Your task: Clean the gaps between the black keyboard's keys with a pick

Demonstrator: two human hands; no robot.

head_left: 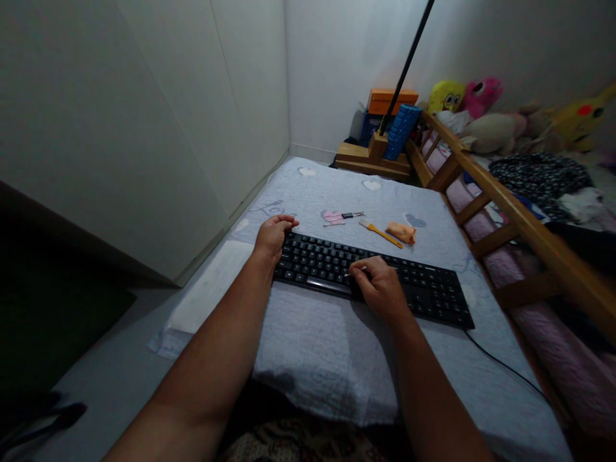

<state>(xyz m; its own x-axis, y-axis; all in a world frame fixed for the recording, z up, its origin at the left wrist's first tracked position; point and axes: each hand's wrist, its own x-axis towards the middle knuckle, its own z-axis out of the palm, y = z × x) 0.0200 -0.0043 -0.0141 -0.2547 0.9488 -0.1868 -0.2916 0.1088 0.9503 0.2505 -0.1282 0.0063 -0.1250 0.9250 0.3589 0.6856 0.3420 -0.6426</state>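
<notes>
A black keyboard [327, 256] lies across the cloth in front of me, its cable leaving at the right. My left hand [273, 236] is closed at the keyboard's left end, thumb and fingers together by the upper corner. Pinched in my right hand [378, 282] is a thin white cotton swab [349, 274], its tip down at the keys just above the space bar's right end. Beyond the keyboard lie another cotton swab [333, 224], a small dark-handled tool with a metal tip [353, 215], a yellow-handled brush [382, 235] and a crumpled orange cloth [401, 233].
The grey-blue bedcover [327, 346] lies beneath everything. A folded white cloth [206, 282] is at the left, beside a tall pale cabinet [158, 128]. A wooden bed rail [529, 205] runs along the right. At the back stands a black pole [407, 64] on a wooden base.
</notes>
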